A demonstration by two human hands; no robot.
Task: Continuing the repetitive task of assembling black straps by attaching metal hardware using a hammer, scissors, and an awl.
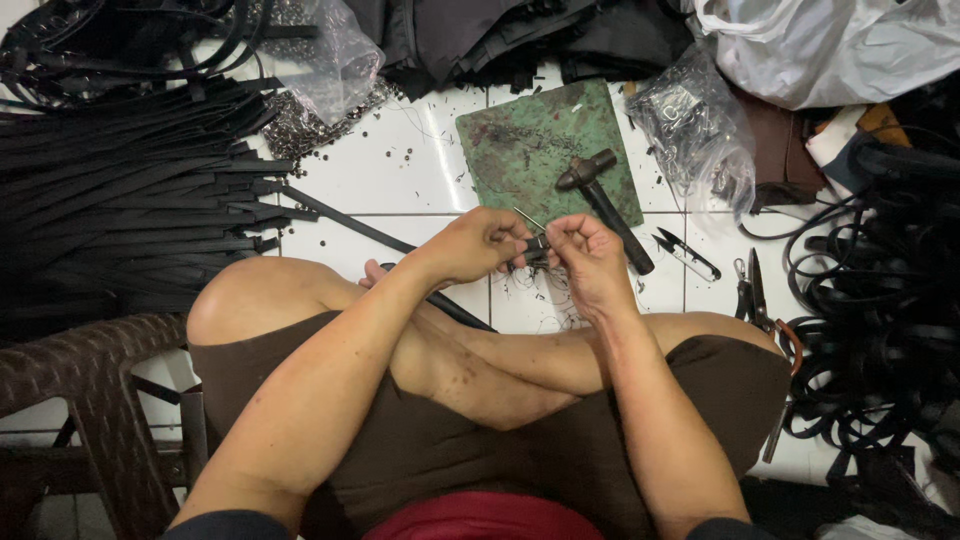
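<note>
White tiled floor point(400, 175), brown wicker-look plastic stool point(90, 360) at left

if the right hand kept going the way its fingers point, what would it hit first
Its fingers point left, so the right hand would first meet the small dark piece pinched between both hands, then the left hand.

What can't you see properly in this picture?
- Head view: the small dark piece between the left hand and right hand is mostly hidden by fingers.
- The strap runs behind the left hand.
- The pliers are partly under the black cords.
- The stool is cut off by the left edge.
</note>
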